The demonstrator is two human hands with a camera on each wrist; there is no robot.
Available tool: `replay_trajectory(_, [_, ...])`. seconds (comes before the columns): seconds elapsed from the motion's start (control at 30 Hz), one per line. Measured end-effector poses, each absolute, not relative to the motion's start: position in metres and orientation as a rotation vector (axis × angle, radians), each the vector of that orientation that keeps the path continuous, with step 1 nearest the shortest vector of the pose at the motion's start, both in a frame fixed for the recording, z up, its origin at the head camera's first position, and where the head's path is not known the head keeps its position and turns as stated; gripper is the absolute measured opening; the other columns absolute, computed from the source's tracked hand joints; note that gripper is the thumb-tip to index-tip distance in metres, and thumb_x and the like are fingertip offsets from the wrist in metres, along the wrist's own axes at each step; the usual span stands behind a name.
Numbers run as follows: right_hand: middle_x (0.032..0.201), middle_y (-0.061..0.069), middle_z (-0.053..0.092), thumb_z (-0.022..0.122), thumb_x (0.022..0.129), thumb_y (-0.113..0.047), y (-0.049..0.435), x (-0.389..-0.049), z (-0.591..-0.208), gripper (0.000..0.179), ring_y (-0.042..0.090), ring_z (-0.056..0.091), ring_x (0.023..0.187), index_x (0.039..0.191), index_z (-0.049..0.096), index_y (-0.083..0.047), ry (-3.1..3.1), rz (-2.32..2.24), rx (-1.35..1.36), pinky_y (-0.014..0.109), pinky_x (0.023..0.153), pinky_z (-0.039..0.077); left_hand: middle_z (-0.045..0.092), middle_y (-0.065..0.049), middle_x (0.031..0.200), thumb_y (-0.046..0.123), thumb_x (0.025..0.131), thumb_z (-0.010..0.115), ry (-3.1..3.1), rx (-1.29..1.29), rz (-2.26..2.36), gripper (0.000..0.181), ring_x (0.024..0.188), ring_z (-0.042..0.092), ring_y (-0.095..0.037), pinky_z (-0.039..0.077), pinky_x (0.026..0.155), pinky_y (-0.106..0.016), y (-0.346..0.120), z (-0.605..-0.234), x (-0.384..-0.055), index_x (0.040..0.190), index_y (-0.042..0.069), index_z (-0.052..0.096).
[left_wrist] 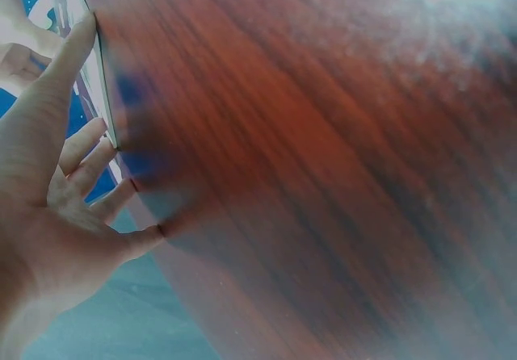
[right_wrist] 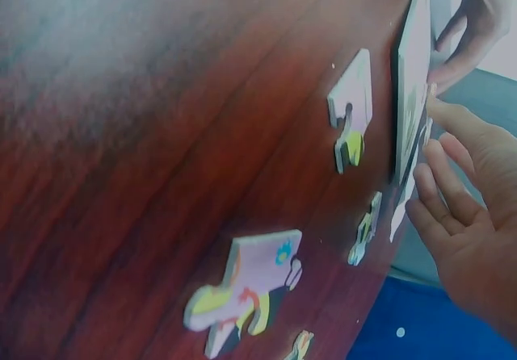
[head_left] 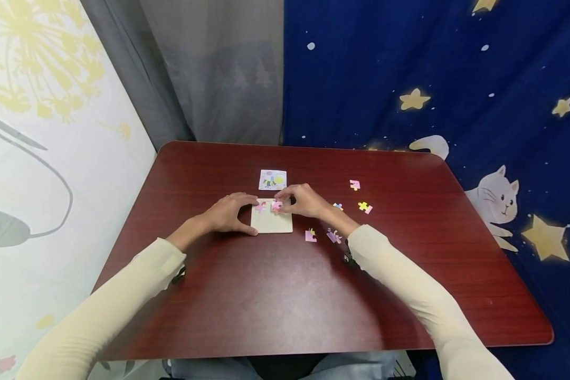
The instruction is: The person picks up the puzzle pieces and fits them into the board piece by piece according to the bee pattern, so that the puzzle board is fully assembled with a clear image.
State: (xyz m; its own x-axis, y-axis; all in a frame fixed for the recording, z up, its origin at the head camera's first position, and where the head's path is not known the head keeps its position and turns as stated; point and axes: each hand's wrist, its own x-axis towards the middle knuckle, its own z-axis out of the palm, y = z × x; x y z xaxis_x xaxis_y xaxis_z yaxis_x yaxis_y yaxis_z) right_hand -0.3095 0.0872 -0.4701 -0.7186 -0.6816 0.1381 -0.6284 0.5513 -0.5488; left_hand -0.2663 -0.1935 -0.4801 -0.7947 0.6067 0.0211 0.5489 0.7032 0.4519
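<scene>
A pale square puzzle board (head_left: 272, 224) lies on the table with a pink puzzle piece (head_left: 260, 207) near its far left corner. My left hand (head_left: 225, 214) holds the board's left side, thumb at the near corner and fingers at the far one. In the left wrist view, that hand (left_wrist: 60, 182) has its fingers spread along the board's edge. My right hand (head_left: 304, 200) reaches over the far right part of the board and pinches a pink jigsaw puzzle piece (head_left: 276, 205) between thumb and fingers. The right wrist view partly hides that pinch behind the hand (right_wrist: 477, 190).
Behind the board lies a picture card (head_left: 272, 180) with a bee-like drawing. Several loose pieces are scattered to the right, among them a pink one (head_left: 310, 236), a purple one (head_left: 334, 236) and a yellow-and-pink one (head_left: 364, 207). The reddish-brown table (head_left: 266, 301) meets curtains at the back.
</scene>
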Motion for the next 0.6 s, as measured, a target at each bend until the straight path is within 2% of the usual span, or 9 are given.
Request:
replay_trajectory(0.33, [0.103, 0.004, 0.078, 0.087, 0.087, -0.025, 0.077, -0.306, -0.476, 0.034, 0.015, 0.07, 0.093, 0.115, 0.079, -0.008, 2.823, -0.891, -1.003, 0.03, 0.081, 0.056, 0.051, -0.011, 0.155, 0.055, 0.076, 0.09, 2.776, 0.94, 0.668, 0.091, 0.148, 0.039, -0.036, 0.03, 0.12, -0.057, -0.193, -0.479, -0.267, 0.147, 0.01, 0.058])
replay_trajectory(0.6, [0.097, 0.002, 0.077, 0.087, 0.087, -0.028, 0.07, -0.301, -0.479, 0.032, 0.014, 0.07, 0.088, 0.112, 0.079, -0.01, 2.878, -0.893, -0.884, 0.03, 0.077, 0.056, 0.052, -0.011, 0.154, 0.055, 0.075, 0.09, 2.782, 0.943, 0.673, 0.091, 0.147, 0.041, -0.036, 0.031, 0.119, -0.057, -0.193, -0.479, -0.266, 0.147, 0.009, 0.058])
